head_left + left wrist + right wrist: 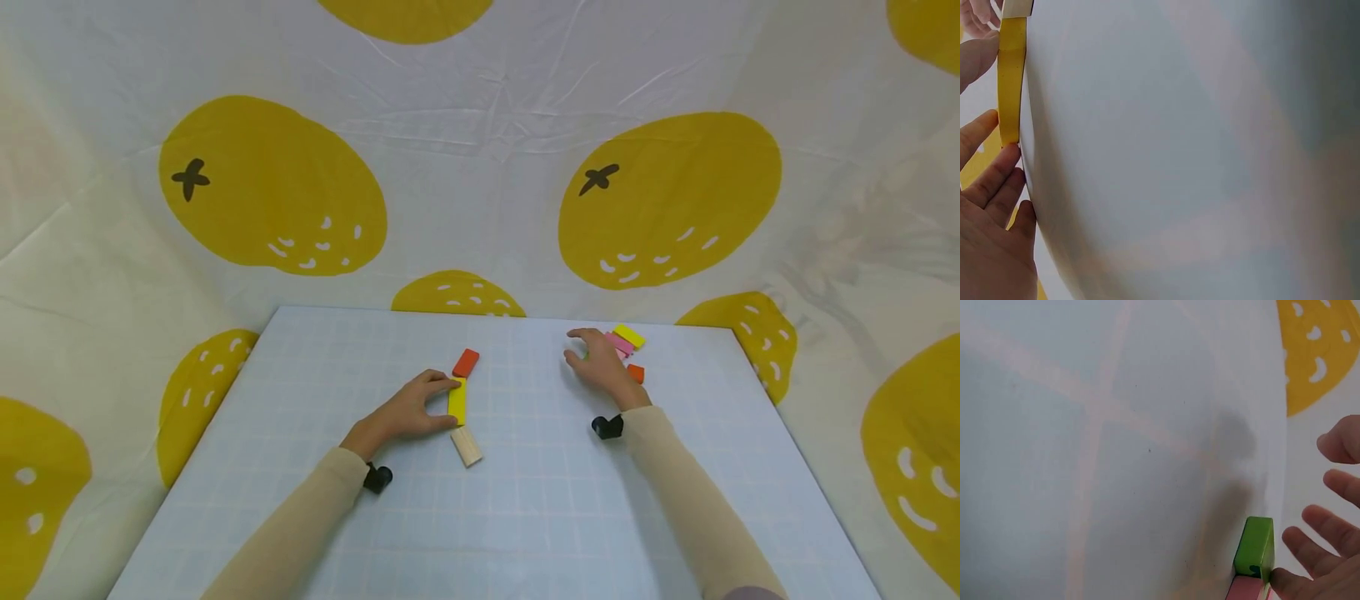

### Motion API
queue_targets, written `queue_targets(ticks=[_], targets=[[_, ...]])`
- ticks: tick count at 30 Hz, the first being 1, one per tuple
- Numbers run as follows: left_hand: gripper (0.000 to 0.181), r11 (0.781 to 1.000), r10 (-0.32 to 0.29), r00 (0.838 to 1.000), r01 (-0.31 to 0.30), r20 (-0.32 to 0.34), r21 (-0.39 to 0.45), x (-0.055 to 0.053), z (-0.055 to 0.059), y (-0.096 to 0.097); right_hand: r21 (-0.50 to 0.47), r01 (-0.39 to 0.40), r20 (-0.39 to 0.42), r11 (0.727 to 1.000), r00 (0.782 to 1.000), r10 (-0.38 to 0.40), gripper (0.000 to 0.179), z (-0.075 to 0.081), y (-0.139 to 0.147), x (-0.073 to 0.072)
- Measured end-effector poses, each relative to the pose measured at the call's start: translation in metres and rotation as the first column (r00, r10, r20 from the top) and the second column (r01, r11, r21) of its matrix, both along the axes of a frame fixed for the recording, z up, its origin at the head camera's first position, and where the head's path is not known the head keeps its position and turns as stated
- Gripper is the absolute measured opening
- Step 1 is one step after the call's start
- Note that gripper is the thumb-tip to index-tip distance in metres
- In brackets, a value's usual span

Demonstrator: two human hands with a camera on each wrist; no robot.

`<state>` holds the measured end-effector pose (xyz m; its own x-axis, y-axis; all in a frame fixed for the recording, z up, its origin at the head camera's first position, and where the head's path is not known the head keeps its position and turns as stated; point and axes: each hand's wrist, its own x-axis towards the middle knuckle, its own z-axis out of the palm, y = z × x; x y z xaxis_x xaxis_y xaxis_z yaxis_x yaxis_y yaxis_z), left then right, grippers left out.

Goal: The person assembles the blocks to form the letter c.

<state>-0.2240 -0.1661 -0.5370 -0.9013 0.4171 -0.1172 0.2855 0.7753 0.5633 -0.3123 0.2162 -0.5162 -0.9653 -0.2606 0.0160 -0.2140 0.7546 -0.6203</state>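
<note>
My left hand (pixel 411 408) pinches a yellow block (pixel 457 402) lengthwise, thumb at its near end and a fingertip at its far end. The block lies on the table between an orange-red block (pixel 466 362) beyond it and a plain wooden block (pixel 467 447) on the near side. My right hand (pixel 603 367) hovers with fingers spread and nothing in its grasp, beside a small cluster of blocks. In the right wrist view a green block (pixel 1254 547) and a pink block (pixel 1246 589) lie close by its fingers.
Around the right hand are also a yellow block (pixel 629 336), a bright pink block (pixel 619 343) and an orange block (pixel 636 373), partly behind the hand. The pale checked table (pixel 525 517) is backed by a curtain (pixel 472 192) with large yellow fruit prints.
</note>
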Motion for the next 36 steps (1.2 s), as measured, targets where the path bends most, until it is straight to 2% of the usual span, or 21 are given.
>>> queue_targets(ticks=[7, 10, 12, 15, 22, 28, 36], targets=[[0.068, 1.000, -0.003, 1.000, 0.003, -0.005, 0.007, 0.000, -0.001, 0.000, -0.061, -0.050, 0.008, 0.997, 0.999, 0.051, 0.046, 0.000, -0.009, 0.010], [0.068, 1.000, -0.002, 1.000, 0.002, -0.001, 0.006, 0.001, -0.001, 0.000, -0.070, -0.063, -0.016, 0.996, 0.998, 0.062, 0.045, 0.000, -0.011, 0.013], [0.068, 1.000, -0.001, 1.000, 0.001, 0.000, 0.004, 0.001, -0.002, 0.000, -0.056, -0.048, -0.044, 0.997, 0.998, 0.045, 0.045, 0.000, -0.012, 0.015], [0.068, 1.000, -0.002, 1.000, 0.002, -0.004, 0.008, 0.001, -0.001, 0.000, -0.039, 0.015, -0.047, 0.999, 0.999, -0.017, 0.047, 0.001, -0.011, 0.019], [0.067, 1.000, -0.016, 1.000, 0.016, -0.015, 0.011, 0.002, 0.001, -0.001, 0.025, 0.124, 0.054, 0.992, 0.991, -0.126, 0.055, -0.001, -0.006, 0.029], [0.068, 1.000, -0.010, 1.000, 0.010, -0.011, 0.014, 0.002, 0.001, -0.001, 0.046, 0.137, 0.055, 0.990, 0.989, -0.139, 0.061, -0.011, -0.006, 0.028], [0.069, 1.000, 0.002, 1.000, -0.002, 0.005, -0.001, 0.001, 0.001, 0.000, 0.056, 0.146, 0.097, 0.988, 0.984, -0.151, 0.058, -0.009, -0.013, 0.028]])
